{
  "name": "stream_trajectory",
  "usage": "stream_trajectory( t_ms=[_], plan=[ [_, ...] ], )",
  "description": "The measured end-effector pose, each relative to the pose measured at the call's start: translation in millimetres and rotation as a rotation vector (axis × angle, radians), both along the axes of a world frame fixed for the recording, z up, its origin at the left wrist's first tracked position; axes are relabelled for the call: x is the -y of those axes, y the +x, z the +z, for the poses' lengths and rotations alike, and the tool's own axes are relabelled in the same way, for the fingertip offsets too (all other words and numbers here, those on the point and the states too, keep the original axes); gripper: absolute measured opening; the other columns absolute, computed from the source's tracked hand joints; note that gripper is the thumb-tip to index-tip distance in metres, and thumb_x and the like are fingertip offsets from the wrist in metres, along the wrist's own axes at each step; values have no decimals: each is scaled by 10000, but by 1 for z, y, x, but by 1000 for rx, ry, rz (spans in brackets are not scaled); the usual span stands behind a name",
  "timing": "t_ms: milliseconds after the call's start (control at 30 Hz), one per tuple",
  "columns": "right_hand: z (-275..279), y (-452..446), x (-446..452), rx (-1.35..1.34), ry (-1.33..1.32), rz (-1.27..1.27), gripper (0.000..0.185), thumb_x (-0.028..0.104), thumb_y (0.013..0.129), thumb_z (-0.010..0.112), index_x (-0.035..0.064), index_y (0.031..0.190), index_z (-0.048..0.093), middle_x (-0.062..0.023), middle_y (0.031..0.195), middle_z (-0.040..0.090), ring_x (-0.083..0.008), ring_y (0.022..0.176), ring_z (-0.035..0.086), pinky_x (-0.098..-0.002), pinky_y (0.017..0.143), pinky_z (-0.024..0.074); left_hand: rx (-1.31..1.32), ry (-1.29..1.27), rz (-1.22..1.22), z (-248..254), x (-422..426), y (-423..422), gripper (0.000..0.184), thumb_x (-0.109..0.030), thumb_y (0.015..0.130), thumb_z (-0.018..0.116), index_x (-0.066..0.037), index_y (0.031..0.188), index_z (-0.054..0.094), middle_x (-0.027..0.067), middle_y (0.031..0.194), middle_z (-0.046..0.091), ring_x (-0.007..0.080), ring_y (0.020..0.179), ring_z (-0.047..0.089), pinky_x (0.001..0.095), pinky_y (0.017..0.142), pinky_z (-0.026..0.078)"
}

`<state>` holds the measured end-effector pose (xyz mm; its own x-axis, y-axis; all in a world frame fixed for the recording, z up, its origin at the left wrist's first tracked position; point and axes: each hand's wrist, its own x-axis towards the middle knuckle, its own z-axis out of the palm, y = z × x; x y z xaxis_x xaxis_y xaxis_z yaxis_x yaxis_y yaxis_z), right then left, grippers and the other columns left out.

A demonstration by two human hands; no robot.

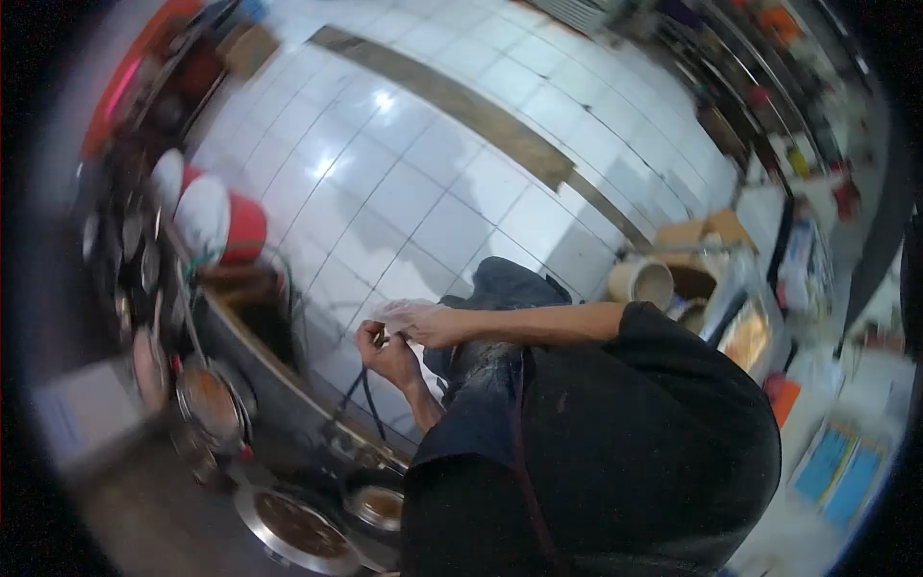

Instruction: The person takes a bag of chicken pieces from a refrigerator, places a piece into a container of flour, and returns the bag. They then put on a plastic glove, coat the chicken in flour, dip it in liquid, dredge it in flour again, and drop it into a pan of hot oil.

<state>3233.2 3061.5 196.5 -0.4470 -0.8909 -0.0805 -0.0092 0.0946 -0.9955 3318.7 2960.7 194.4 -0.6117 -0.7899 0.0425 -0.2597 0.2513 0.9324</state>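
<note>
My right hand (433, 325) reaches across from the dark sleeve, its fingers curled together. A thin whitish, crumpled piece (396, 310) is at these fingers; I cannot tell whether it is held or worn. Just below, touching or nearly so, my left hand (389, 358) is closed with its fingers pinched. Something small and dark is between the two hands, too blurred to name. A thin dark cord (371, 404) hangs below the left hand; its upper end is hidden.
Along the left runs a counter edge (288, 380) with pans of brown sauce (303, 527) and ladles. Red-and-white buckets (219, 219) stand beyond it. White floor tiles (385, 192) stretch ahead, with a brown strip (452, 101) across them. A cream-coloured container (642, 283) stands at right.
</note>
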Motion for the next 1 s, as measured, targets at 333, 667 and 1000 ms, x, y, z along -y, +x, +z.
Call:
stream_trajectory(
  t_ms=[333,667,1000],
  plan=[
    [65,-24,-168,259,239,-672,632,346,961,600,101,1484,346,-242,1303,531,-286,1025,644,-376,900,500,136,345,-518,-34,-38,-132,97,18,819,551,69,899,575,136,922,610,188,777,615,311,683,553],
    [-4,-72,-382,456,32,-1258,229,140,945,605,-2,1124,590,-80,850,657,-179,766,655,-327,718,545,89,463,-1119,-6,-288,-211,296,-61,877,627,16,1156,568,140,1152,597,221,1006,605,335,849,515],
    [-122,-43,-845,-44,96,-2437,107,49,867,639,49,974,643,-42,793,648,-165,670,637,-300,585,516,651,11,-828,-162,-248,-171,351,-169,872,678,16,1158,592,157,1113,612,226,1045,582,340,838,483]
  ],
)
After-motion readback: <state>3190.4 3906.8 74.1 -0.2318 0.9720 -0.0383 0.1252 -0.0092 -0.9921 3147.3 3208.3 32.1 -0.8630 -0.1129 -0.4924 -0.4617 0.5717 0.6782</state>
